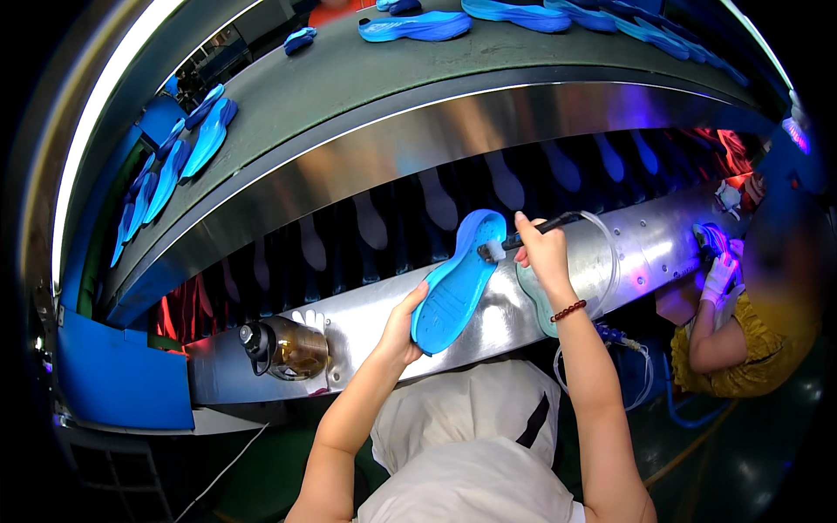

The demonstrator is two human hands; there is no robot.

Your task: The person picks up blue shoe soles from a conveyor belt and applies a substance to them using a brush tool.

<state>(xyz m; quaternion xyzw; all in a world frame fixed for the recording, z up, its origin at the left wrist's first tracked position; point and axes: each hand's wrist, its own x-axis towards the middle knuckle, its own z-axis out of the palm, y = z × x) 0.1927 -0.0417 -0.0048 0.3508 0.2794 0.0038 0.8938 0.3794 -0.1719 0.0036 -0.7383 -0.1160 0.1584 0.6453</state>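
One bright blue foam shoe sole (pixel 458 279) held up; one black-handled brush (pixel 527 235); one amber lidded glass jar (pixel 288 349); one pale green sole (pixel 536 301).

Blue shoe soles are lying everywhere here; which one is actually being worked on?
The blue sole held up over the steel ledge: the left hand grips its heel and the right hand puts a brush to its toe. The others lie untouched on the belt.

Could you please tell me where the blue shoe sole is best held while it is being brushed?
Probably at the heel end, from below: the blue shoe sole tilts up, the left hand cups its lower end, and the brush in the right hand works its upper end.
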